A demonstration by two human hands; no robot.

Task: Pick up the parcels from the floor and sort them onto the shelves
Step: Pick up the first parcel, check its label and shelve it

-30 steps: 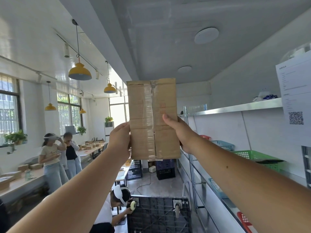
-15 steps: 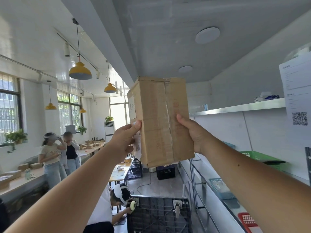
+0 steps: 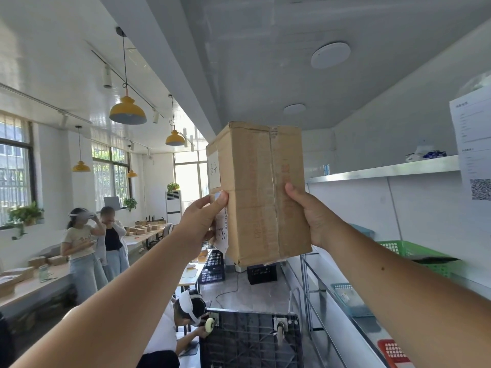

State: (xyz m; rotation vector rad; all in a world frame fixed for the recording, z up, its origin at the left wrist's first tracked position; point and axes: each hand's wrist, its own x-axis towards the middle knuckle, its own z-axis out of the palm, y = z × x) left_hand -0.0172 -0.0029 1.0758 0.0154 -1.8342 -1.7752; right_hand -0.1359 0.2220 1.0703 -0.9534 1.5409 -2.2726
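Cardboard parcel [image 3: 261, 192], taped and creased, is raised at head height left of the steel shelves [image 3: 382, 170]. Left hand [image 3: 198, 224] grips its labelled side, right hand [image 3: 309, 212] the opposite side. Probably light and fairly stiff; opposing side faces suit holding, away from the loose label.

Creased cardboard, shiny steel, moulded plastic
The parcel [image 3: 261, 192] is showing matt, worn brown cardboard under glossy tape; the shelves [image 3: 382, 170] are gleaming as smooth metal; the green basket [image 3: 414, 252] is looking like perforated plastic.
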